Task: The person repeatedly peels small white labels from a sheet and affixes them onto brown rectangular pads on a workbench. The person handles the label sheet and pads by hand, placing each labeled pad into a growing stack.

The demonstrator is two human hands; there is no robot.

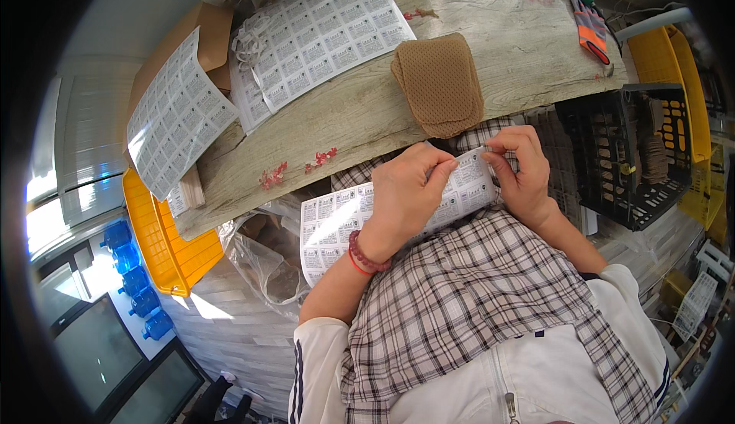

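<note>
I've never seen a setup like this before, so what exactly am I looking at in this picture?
There's no robot here: a camera worn on someone's head looks down at their own bare left hand and right hand. Its wide lens makes straight edges bend. Both hands pinch a white printed sheet near its far edge, above a checked apron. On the wood-grain table ahead lie a stack of brown mesh pieces, more printed sheets and some curled white strips.
</note>
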